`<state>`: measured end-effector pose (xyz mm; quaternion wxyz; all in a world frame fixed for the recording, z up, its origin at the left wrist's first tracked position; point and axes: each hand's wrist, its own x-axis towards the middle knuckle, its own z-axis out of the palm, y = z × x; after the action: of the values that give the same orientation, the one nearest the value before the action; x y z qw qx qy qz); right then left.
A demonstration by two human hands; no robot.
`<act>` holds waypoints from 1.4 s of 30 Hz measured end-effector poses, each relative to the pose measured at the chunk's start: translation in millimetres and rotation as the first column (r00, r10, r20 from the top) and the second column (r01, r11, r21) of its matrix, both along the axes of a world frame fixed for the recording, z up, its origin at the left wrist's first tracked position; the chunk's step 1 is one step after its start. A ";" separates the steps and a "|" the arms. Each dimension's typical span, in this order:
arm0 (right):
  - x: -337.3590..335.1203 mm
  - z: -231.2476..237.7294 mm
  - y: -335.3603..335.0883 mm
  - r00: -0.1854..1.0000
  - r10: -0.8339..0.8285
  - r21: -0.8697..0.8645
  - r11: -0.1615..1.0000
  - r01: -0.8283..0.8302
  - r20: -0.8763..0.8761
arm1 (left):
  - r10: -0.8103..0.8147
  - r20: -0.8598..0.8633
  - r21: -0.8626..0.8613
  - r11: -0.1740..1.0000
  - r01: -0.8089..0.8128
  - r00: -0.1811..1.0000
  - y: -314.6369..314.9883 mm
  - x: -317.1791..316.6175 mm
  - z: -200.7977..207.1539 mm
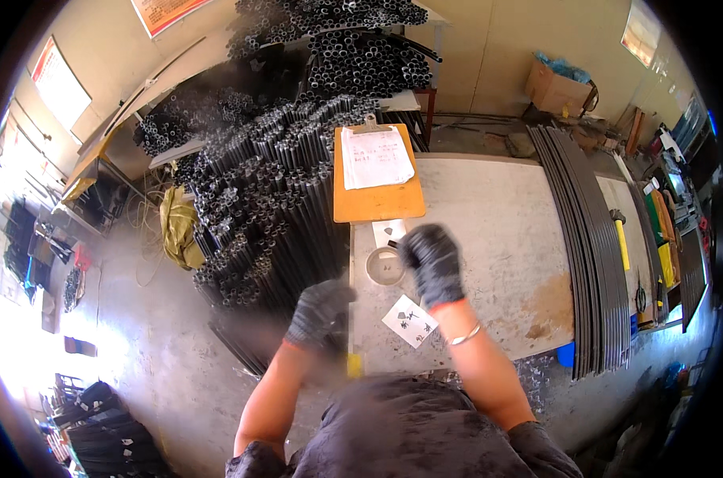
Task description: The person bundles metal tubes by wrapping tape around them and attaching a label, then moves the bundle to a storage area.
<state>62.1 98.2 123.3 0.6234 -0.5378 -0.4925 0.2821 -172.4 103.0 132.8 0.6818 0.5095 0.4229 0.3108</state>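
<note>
While the gloved right hand [433,263] curls closed beside a metal ring [385,265] on the table [497,231], the left hand [320,312] grips the table's near edge, seemingly for bracing. Paper slips [410,320] lie between the hands; a clipboard [375,179] sits beyond.

Matt dark knit gloves [433,263], rough grey worktop [497,239], dull metal tubes [258,207], smooth orange clipboard [377,199].

Both my dark-gloved hands, left hand [320,313] and right hand [433,263], are motion-blurred; I can't tell their grip. The small white paper slip [410,321] carries marks too small to make out.
</note>
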 end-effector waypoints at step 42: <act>187.5 -45.8 -309.5 0.566 -0.784 -0.486 0.611 0.625 -0.257 | -0.486 -0.420 0.424 0.642 0.639 0.766 6.5 -56.1 -64.5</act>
<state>249.6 -211.3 77.5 0.6750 -0.7099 -0.0175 0.2003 -228.5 109.5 68.4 0.5068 0.8247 0.2227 0.1157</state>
